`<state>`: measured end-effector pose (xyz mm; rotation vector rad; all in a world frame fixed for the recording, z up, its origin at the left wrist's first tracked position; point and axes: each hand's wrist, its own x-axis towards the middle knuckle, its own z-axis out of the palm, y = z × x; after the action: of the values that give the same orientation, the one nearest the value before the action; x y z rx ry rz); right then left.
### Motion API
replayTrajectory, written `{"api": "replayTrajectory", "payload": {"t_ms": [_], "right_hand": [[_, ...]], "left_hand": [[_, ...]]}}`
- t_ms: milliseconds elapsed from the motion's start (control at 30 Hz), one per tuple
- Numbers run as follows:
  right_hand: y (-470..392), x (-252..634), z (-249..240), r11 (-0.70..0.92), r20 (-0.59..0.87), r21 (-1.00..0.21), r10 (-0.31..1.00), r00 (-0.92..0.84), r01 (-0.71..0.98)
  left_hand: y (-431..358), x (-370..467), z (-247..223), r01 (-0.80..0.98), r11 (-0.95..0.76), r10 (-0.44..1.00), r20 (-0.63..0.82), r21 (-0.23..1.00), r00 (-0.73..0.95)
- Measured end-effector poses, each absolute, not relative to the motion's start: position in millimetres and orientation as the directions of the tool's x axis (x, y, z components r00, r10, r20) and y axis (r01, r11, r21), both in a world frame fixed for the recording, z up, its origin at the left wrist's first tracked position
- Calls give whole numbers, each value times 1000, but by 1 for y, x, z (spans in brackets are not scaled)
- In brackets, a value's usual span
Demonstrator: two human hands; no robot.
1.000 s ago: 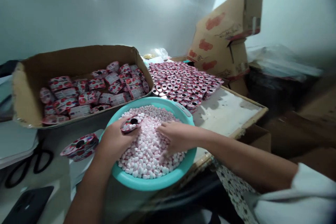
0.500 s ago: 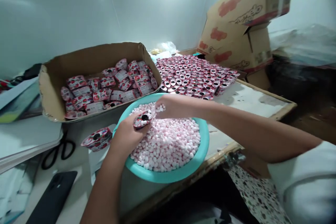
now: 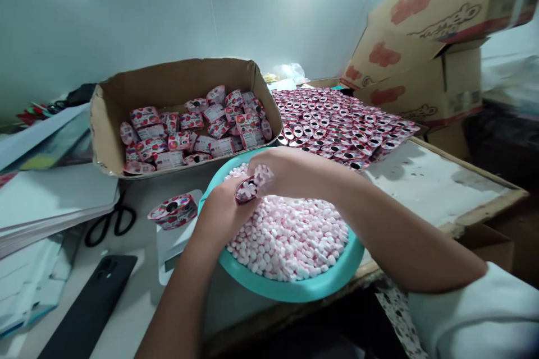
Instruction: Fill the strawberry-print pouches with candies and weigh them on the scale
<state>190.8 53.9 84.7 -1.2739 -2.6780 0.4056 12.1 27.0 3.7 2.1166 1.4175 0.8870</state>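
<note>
A teal basin [image 3: 295, 290] holds a heap of pale pink candies [image 3: 290, 235]. Over its left side, my left hand [image 3: 225, 207] grips a small red and pink packet [image 3: 246, 189], its opening facing up with candies in it. My right hand [image 3: 273, 171] is closed around some candies right beside that opening; its fingers are partly blurred. Another such packet [image 3: 173, 211] stands on a white scale [image 3: 197, 224] left of the basin.
Behind the basin, a cardboard box [image 3: 101, 140] holds closed packets. Many open packets [image 3: 328, 118] stand packed together at the back right. A phone [image 3: 90, 305], scissors [image 3: 110, 221] and papers [image 3: 54, 196] lie at the left. Large cartons [image 3: 404, 61] rise behind.
The view has shifted, so the scene sits further right and the right cartons look larger. Candies now fill the mouth of the held packet, where a dark opening showed before.
</note>
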Motion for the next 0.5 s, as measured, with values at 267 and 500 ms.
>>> {"api": "replayTrajectory", "payload": {"t_ms": [267,500], "right_hand": [[37,219,75,675,173,-288,734,-657,679],[31,184,40,676,237,-126,731,-639,726]], "left_hand": [[24,13,5,645,-366,930,258,671,261],[23,13,9,672,-342,940,237,656,247]]}}
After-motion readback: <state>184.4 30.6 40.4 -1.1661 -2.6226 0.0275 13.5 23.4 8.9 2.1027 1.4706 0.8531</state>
